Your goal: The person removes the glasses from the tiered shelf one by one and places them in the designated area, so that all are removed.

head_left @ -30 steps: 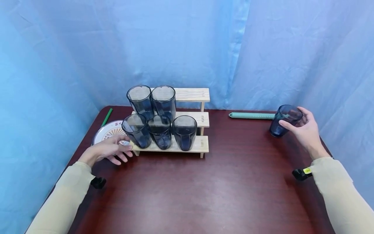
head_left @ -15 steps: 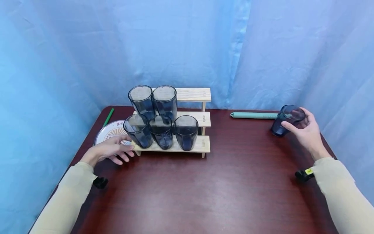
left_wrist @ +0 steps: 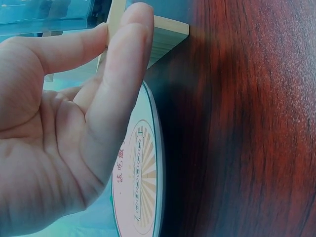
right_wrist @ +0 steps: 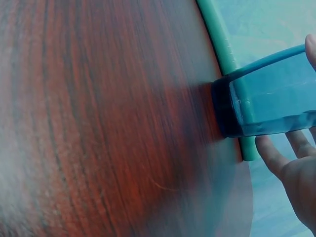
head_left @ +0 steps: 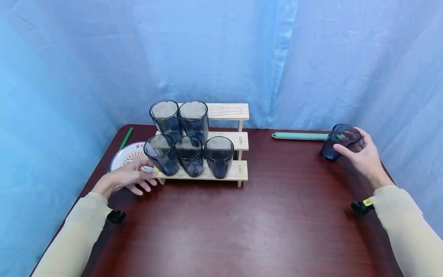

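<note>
On my head view the right hand (head_left: 363, 156) has hold of a dark glass (head_left: 333, 140), thumb across its near side and the other fingers round the back, spread only as wide as the glass itself. That glass sits at about ten o'clock from the middle of the hand, mouth up, its long axis close to vertical; whether its base touches the tabletop (head_left: 256, 215) or hangs just above it, I cannot tell. From the glass, the stepped wooden rack (head_left: 241, 140) lies at nine o'clock, well apart, so the right hand is by far the nearer to the glass. The left hand (head_left: 126, 177) is at the rack's eight o'clock corner, thumb and forefinger about the end of the lowest shelf in what I judge a light pinch, the other fingers loose. As for containers, three front glasses (head_left: 188, 154) stand side by side on the lowest shelf, and two rear glasses (head_left: 194, 119) on the middle one, toward nine o'clock; I make out nothing inside any glass, though the tint hides detail. A patterned plate (head_left: 119, 158) lies at twelve o'clock from the left hand, partly covered by it.
</note>
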`<state>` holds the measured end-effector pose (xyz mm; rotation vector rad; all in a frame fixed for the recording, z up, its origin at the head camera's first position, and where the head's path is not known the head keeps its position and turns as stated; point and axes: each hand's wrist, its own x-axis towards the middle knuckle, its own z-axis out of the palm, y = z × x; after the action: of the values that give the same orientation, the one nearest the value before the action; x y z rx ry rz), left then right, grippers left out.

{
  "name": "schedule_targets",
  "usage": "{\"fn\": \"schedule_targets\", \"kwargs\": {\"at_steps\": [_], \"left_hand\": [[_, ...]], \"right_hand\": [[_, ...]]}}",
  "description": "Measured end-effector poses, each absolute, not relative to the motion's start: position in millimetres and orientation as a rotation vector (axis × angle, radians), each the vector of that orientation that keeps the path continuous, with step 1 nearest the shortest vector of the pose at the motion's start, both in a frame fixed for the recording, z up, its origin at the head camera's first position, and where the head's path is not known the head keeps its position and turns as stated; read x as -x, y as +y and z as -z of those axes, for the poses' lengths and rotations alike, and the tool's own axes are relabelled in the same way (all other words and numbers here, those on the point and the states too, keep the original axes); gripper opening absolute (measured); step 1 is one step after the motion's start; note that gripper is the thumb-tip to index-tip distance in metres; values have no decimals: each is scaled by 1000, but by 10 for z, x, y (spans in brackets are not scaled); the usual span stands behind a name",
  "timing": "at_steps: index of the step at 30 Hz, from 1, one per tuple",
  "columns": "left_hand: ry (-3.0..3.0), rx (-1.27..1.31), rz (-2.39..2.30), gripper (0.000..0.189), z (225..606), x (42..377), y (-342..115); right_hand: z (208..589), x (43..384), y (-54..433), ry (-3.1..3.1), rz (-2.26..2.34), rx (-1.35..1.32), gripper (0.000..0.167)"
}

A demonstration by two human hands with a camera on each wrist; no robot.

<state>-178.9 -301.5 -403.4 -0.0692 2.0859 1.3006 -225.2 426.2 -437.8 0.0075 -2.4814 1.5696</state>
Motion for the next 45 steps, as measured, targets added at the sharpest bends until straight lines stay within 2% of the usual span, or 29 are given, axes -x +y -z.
{"fn": "schedule_targets", "kwargs": {"at_steps": [8,12,16,20,24,33,39,45], "left_hand": [[2086,72,-1304,56,4019,1774,-3039],[2083,66,-1301,58,4021,1787,-3031],[2082,64,-1298,58,4030,1786,-3022],[2080,60,-1297,57,4036,1784,-3024],[2079,61,-1298,57,4034,1787,-3025],[2075,62,-1293,59,4020,1793,-3017],[2072,60,-1294,61,4020,1798,-3018],[2068,67,-1294,64,4034,1796,-3032]], "right_hand": [[4286,2243,4260,-2611,-1506,63,85],[4230,2235,4281,-2647,-1489,66,92],[4088,2180,4229,-2604,-1446,23,98],[3870,2110,4073,-2508,-1361,-54,95],[3598,2070,3823,-2436,-1391,-173,90],[3161,2097,3099,-2098,-1958,-588,78],[2993,2204,2495,-2177,-1952,-759,73],[2923,2376,1877,-2298,-1921,-879,77]]}}
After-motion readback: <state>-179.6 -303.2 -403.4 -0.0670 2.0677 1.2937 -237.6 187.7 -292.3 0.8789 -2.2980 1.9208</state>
